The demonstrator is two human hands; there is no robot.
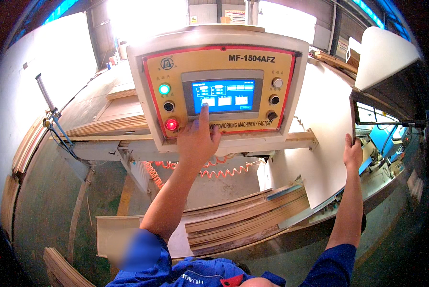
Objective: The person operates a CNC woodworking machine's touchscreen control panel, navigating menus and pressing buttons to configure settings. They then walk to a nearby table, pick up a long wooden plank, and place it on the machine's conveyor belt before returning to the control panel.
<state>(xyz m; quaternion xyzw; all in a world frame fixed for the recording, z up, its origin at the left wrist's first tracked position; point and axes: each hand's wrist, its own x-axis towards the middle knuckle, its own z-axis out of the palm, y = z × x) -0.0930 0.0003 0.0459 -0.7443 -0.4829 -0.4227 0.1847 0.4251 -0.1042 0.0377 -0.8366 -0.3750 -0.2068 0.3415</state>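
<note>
Two bare hands in my head view. The left hand [197, 141] is up at centre, index finger stretched out, thumb apart, grasping nothing; its fingertip is on the lower-left part of the lit blue screen [247, 101], touching as far as I can see. That screen sits in the upper middle of the frame, set in a yellow panel [200, 60] on a white box [186, 41]. I've got a green light [164, 89] glowing at the panel's left, a red light [171, 124] below it. Over on the right, the right hand [353, 154] is at the edge of a white sheet [324, 119], fingers curled; I can't tell whether it grips. An orange hose [156, 178] coils below centre, boards [243, 219] stacked in the lower middle.
</note>
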